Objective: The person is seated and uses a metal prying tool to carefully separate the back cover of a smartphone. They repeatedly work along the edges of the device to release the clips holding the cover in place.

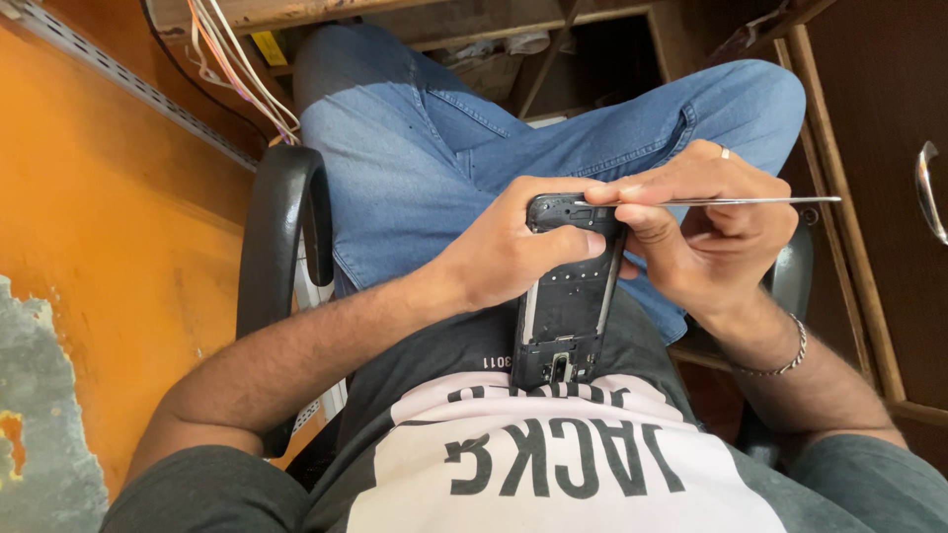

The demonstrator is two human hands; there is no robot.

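I sit in a chair and hold a black phone frame (pixel 566 306) over my lap, its inner side up and its lower end against my shirt. My left hand (pixel 513 247) grips the frame's upper part from the left, thumb laid across it. My right hand (pixel 706 232) pinches thin metal tweezers (pixel 726 201), which lie level, their tip at the frame's top edge near a small slot. There is a ring on one right finger and a chain bracelet (pixel 780 363) on that wrist.
A black chair armrest (pixel 281 222) is at my left, an orange wall (pixel 118 247) beyond it. White and coloured cables (pixel 242 69) hang at the top left. A dark wooden cabinet with a metal handle (pixel 928 192) stands at the right, and wooden desk framing lies ahead.
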